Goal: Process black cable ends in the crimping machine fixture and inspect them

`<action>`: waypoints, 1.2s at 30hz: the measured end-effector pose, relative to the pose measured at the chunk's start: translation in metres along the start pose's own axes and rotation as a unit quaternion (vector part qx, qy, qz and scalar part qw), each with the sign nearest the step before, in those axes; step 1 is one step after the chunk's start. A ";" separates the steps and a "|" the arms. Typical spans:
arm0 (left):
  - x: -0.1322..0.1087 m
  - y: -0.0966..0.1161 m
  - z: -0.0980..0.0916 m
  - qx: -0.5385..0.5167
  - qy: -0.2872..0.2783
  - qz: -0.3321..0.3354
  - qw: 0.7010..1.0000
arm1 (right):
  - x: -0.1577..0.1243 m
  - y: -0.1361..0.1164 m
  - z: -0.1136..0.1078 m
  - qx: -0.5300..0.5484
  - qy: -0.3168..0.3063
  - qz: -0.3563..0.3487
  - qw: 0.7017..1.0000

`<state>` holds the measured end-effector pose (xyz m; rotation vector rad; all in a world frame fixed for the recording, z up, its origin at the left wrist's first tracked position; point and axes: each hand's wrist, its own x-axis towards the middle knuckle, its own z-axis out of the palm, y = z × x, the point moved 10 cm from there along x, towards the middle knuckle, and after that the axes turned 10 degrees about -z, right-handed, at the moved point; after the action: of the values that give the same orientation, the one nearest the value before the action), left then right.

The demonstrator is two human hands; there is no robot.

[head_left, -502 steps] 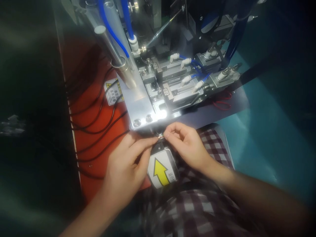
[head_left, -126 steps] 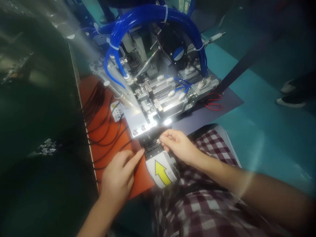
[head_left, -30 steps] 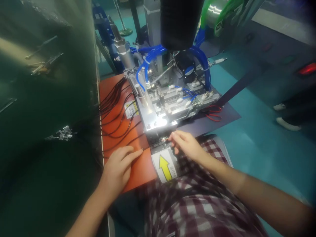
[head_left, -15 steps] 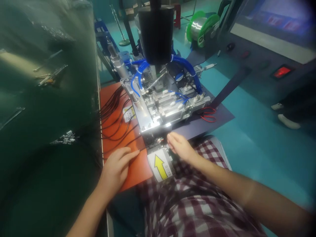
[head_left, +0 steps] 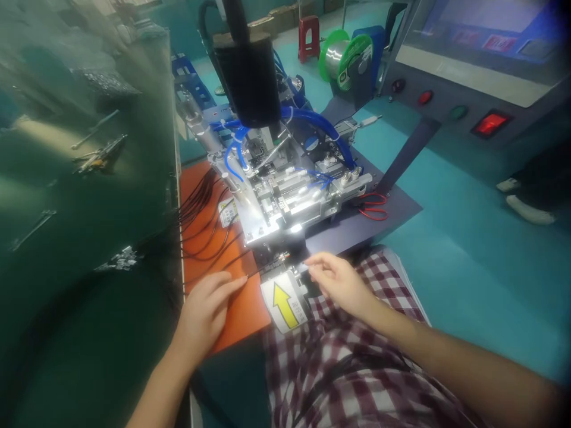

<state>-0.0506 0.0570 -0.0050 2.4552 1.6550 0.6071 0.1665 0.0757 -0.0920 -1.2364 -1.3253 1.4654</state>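
My left hand [head_left: 207, 306] rests on the orange mat [head_left: 245, 318], its thumb and index finger closed on a thin black cable [head_left: 256, 273]. The cable runs rightward to a small metal connector [head_left: 284, 257] at the front fixture of the machine. My right hand [head_left: 341, 282] is just right of that fixture, its fingers curled and the index fingertip close to the thumb. Whatever lies between those fingertips is too small to make out. Below the connector, a white label [head_left: 285, 303] with a yellow arrow covers the fixture's front.
The metal machine [head_left: 294, 196] with blue air tubes stands ahead, under a black cylinder [head_left: 245, 77]. More black cables [head_left: 196, 196] cross the mat from the green bench [head_left: 89, 333]. A green wire spool [head_left: 334, 59] and a control panel [head_left: 464, 83] are at the right.
My right hand has drawn back slightly from the connector, its fingers looser than before. My left hand keeps its grip on the cable. The camera view has shifted a little.
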 end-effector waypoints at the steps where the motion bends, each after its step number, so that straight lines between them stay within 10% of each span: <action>1: -0.001 0.000 0.000 0.003 0.003 0.006 1.000 | 0.008 -0.002 0.006 0.021 0.001 0.012 1.000; 9: -0.010 -0.013 0.009 0.041 -0.003 0.012 0.999 | 0.045 -0.001 0.030 0.108 -0.001 0.085 0.990; 36: -0.020 -0.028 0.016 0.022 -0.050 -0.047 0.997 | 0.045 0.002 0.037 0.032 0.000 0.052 0.998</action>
<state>-0.0752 0.0519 -0.0333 2.3771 1.7509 0.4329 0.1206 0.1108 -0.1019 -1.2805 -1.2206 1.5678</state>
